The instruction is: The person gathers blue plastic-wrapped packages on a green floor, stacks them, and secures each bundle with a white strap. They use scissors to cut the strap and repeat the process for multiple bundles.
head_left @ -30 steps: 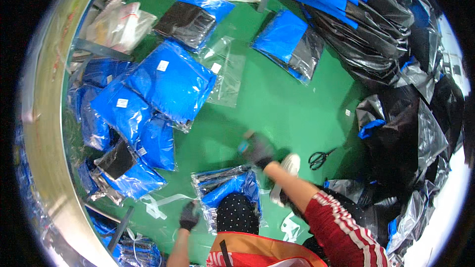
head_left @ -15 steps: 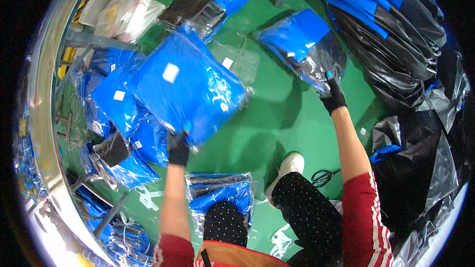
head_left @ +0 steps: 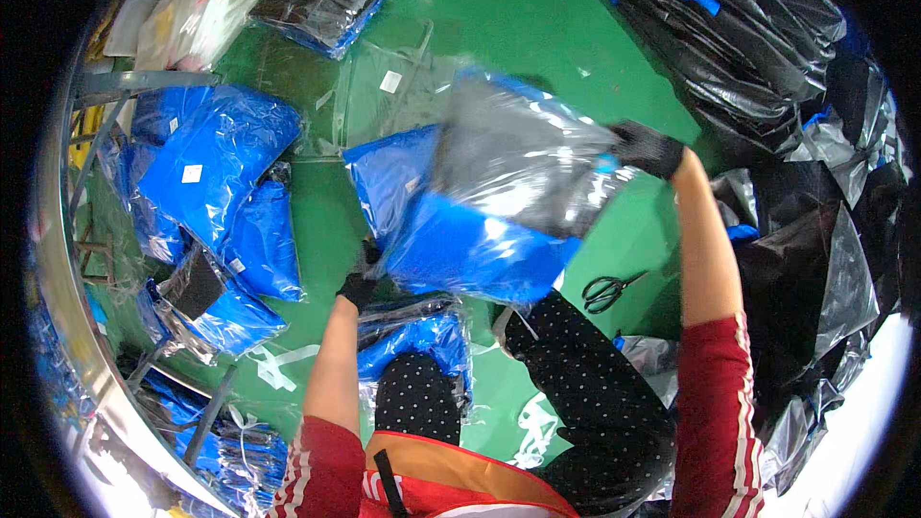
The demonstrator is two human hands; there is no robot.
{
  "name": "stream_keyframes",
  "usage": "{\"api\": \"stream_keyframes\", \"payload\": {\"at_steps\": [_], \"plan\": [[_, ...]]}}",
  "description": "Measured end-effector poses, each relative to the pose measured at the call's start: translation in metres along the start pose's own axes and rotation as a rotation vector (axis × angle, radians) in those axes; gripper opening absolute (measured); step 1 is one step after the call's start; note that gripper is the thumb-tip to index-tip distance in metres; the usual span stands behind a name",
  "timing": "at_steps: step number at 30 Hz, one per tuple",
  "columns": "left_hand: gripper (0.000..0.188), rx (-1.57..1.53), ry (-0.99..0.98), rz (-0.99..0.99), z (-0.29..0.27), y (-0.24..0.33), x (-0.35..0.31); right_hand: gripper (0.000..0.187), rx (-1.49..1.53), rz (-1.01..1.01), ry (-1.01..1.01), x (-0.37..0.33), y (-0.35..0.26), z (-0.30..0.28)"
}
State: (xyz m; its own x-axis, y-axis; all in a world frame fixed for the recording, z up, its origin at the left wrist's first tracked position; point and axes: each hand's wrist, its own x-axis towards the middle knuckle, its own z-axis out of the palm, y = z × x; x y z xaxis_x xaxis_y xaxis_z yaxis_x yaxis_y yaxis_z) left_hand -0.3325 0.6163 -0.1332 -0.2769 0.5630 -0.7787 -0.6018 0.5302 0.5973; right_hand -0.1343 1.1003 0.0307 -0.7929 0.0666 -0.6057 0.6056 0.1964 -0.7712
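Note:
My right hand (head_left: pixel 649 149), in a black fingerless-looking glove, grips the right edge of a clear-bagged package (head_left: pixel 508 158) of folded black and blue material. The package is blurred and tilted over the floor in front of me. Behind its left side shows a second bagged blue package (head_left: pixel 389 173). At that one's lower corner is my left hand (head_left: pixel 361 280), also gloved in black, closed, with its fingertips partly hidden. The two packages overlap; whether they touch cannot be made out. Beneath them, by my knee, a bagged blue and black package (head_left: pixel 417 336) lies on the floor.
Several bagged blue packages (head_left: pixel 216 168) lie in a heap on the left. Another black and blue package (head_left: pixel 321 0) lies at the far left, near clear bags (head_left: pixel 197 19). Black scissors (head_left: pixel 606 294) rest on the green floor (head_left: pixel 614 67). Black sheeting (head_left: pixel 806 278) is piled along the right.
My right hand has brought its package left and nearer, turning it, over the blue package. The left hand's package has swung down and is now partly covered.

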Motion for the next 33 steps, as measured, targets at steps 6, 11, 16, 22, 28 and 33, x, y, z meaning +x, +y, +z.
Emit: {"api": "stream_keyframes", "payload": {"at_steps": [6, 11, 16, 22, 28, 33], "plan": [[0.062, 0.510, 0.346, 0.547, 0.000, 0.022, -0.001, 0.061, -0.190, -0.170, 0.012, 0.130, -0.035, 0.078], [0.077, 0.298, 0.421, 0.194, -0.005, 0.010, 0.003, 0.105, 0.286, 0.017, 0.936, 0.092, -0.016, 0.188], [0.059, -0.100, 0.318, -0.038, -0.004, 0.012, 0.013, 0.114, 0.573, 0.355, 0.593, 0.091, 0.035, 0.257], [0.050, -0.361, 0.100, 0.010, 0.038, 0.078, -0.022, 0.085, 0.505, 0.236, 0.539, 0.100, 0.017, 0.230], [0.055, -0.224, 0.192, 0.127, 0.014, 0.146, -0.171, 0.060, 0.646, -0.077, 0.508, 0.038, -0.088, 0.246], [0.050, 0.194, 0.571, -0.060, 0.027, 0.089, -0.322, 0.039, 0.754, 0.216, 0.456, -0.099, -0.108, 0.365]]}}
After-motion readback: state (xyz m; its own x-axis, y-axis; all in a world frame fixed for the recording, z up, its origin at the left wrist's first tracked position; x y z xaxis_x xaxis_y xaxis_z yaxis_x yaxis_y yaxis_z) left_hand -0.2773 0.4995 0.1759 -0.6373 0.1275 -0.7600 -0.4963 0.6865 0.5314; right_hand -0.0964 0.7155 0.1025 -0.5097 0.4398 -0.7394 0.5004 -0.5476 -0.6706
